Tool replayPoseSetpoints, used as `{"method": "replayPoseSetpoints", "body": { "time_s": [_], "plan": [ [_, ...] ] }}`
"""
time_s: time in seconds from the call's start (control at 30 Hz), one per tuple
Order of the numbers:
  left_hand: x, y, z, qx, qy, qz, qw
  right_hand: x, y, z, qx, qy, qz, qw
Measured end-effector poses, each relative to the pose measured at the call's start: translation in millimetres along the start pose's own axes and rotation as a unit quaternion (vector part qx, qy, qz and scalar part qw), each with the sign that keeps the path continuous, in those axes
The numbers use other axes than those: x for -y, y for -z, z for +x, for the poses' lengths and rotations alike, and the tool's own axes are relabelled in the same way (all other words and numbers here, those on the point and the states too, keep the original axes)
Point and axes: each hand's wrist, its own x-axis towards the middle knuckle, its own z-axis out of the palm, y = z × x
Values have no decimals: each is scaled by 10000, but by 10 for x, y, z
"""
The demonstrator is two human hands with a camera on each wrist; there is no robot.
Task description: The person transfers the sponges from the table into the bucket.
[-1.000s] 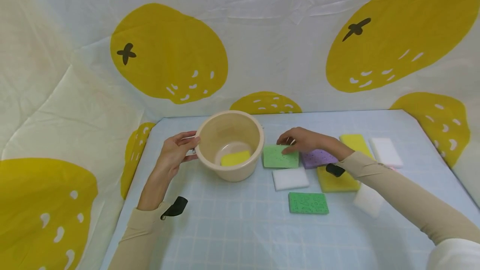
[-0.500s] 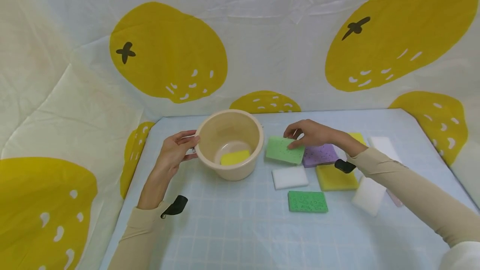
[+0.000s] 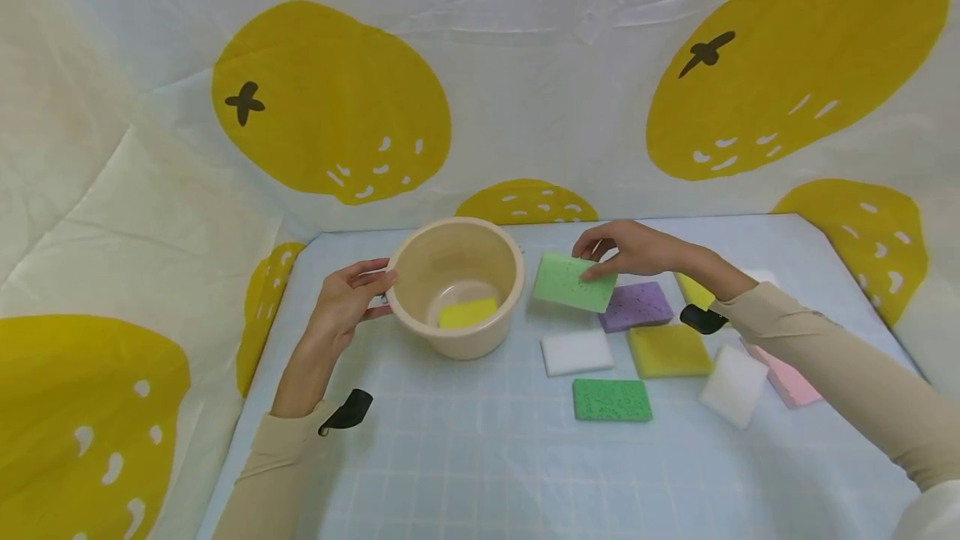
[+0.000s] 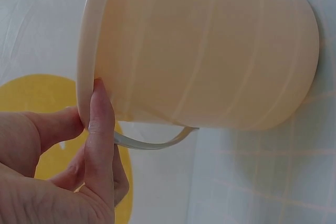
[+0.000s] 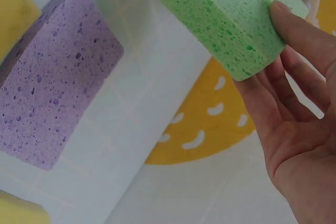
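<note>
The light green sponge (image 3: 566,280) is in your right hand (image 3: 637,248), raised off the worktop (image 3: 450,465) and tilted, between the bucket and the purple sponge (image 3: 637,307). That hand's grip is narrow, pinching the sponge by one end, with your thumb on its upper face and fingers on the other side, as the right wrist view shows. To the left of the sponge stands the cream bucket (image 3: 471,347), upright, with a yellow sponge (image 3: 468,312) lying flat on its bottom. Your left hand (image 3: 348,298) pinches the bucket's rim between thumb and fingers; the left wrist view shows the handle (image 4: 157,142) hanging just beside your fingers. Nearer you than the raised sponge lie a white sponge (image 3: 577,353) and, below that, a dark green sponge (image 3: 612,400). A mustard sponge (image 3: 670,351) sits just beside the purple one, with a second white sponge (image 3: 735,387) and a pink sponge (image 3: 787,377) farther right. Your right forearm partly covers another yellow sponge (image 3: 693,290). Behind everything hangs a pale cloth (image 3: 555,90) printed with big yellow fruit.
</note>
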Motion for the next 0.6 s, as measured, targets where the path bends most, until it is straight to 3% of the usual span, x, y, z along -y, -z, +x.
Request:
{"method": "replayPoseSetpoints", "body": {
  "time_s": [0.33,0.6],
  "plan": [
    [-14,-9,6,-14,9,64,10000,174,164,-60,-141,-63,-17,9999],
    [-8,1,1,53,-76,-68,9999,264,289,-55,-192,121,9,9997]
  ]
}}
